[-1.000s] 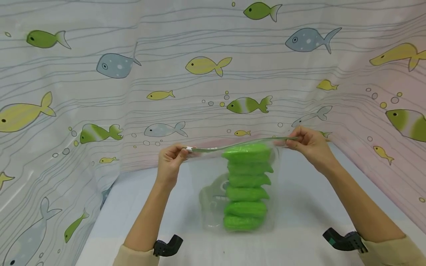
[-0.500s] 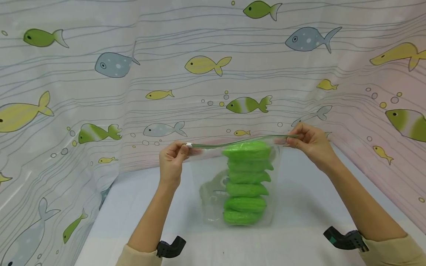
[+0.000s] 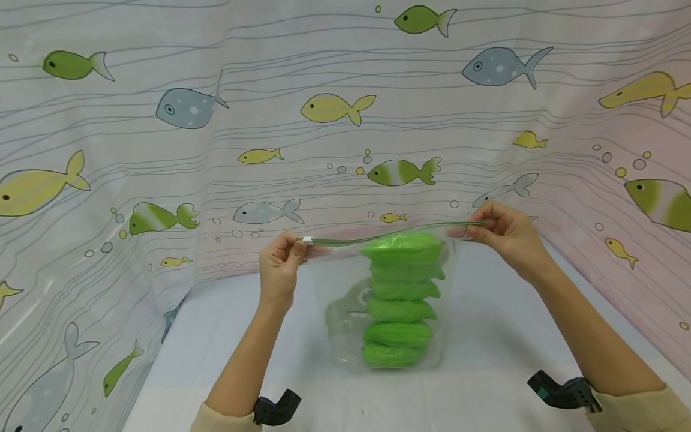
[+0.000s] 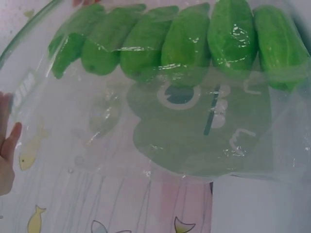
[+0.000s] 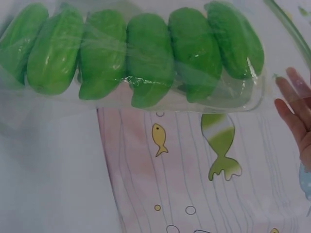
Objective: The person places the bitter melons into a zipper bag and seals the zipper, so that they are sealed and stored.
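Note:
A clear zip bag [image 3: 337, 279] hangs upright by its green-edged top strip [image 3: 353, 242]. Inside it, on the right side, several bright green cucumber-like vegetables [image 3: 402, 310] lie stacked one above another. My left hand [image 3: 279, 270] pinches the top left corner, beside a white slider [image 3: 307, 240]. At the other end of the strip, the thumb and fingers of my right hand [image 3: 507, 240] pinch the top right corner. A pale green cartoon print with an eye [image 4: 179, 94] shows on the bag in the left wrist view. In the right wrist view, vegetables [image 5: 150, 58] fill the bag's upper part.
Below the bag is a white table [image 3: 345, 402]. A fish-patterned curtain [image 3: 335, 174] rises behind it and along both sides. Each wrist wears a black camera mount, the left one [image 3: 276, 408] and the right one [image 3: 561, 390].
The bag's lower edge has risen slightly compared with one second ago. Both hands keep their hold on the top corners, and the vegetables stay stacked as before.

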Motion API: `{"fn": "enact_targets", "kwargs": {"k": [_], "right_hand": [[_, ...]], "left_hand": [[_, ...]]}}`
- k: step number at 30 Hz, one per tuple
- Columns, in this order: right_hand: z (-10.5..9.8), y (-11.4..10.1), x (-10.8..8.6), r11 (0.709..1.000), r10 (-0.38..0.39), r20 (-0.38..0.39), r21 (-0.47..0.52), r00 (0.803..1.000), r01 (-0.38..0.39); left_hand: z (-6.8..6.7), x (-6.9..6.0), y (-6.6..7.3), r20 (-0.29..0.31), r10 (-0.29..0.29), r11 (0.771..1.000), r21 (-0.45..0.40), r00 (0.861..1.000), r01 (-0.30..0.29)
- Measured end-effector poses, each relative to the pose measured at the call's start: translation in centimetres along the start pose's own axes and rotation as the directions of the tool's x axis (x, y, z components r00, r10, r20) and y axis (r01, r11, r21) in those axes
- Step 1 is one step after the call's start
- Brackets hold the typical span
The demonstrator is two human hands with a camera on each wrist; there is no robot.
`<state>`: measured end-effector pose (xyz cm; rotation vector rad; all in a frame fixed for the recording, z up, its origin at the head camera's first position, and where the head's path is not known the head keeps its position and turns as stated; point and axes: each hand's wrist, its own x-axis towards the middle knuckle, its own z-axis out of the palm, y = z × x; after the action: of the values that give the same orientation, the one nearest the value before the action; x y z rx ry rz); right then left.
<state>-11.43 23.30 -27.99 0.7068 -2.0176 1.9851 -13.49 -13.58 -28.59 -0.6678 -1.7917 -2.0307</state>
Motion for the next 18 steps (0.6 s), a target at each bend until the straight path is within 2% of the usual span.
{"fn": "enact_targets", "kwargs": {"k": [4, 11, 14, 18], "right_hand": [[-0.1, -0.4, -0.1, 0.999, 0.02, -0.003, -0.05, 1.0, -0.02], [0.2, -0.9, -0.1, 0.998, 0.039, 0.032, -0.045, 0.999, -0.038], [0.2, -1.0, -0.2, 0.992, 0.033, 0.019, -0.122, 0.999, -0.031], [0.3, -1.2, -0.1, 0.978, -0.017, 0.003, -0.206, 1.0, 0.017]], "left_hand": [[0.0, -0.2, 0.3, 0.001, 0.008, 1.0, -0.016, 1.0, -0.008], [-0.1, -0.5, 0.6, 0.018, 0.035, 0.998, -0.059, 0.999, -0.034], [-0.2, -0.7, 0.5, 0.035, 0.055, 0.995, -0.083, 0.998, -0.052], [-0.3, -0.7, 0.5, 0.042, 0.07, 0.994, -0.093, 0.997, -0.066]]}}
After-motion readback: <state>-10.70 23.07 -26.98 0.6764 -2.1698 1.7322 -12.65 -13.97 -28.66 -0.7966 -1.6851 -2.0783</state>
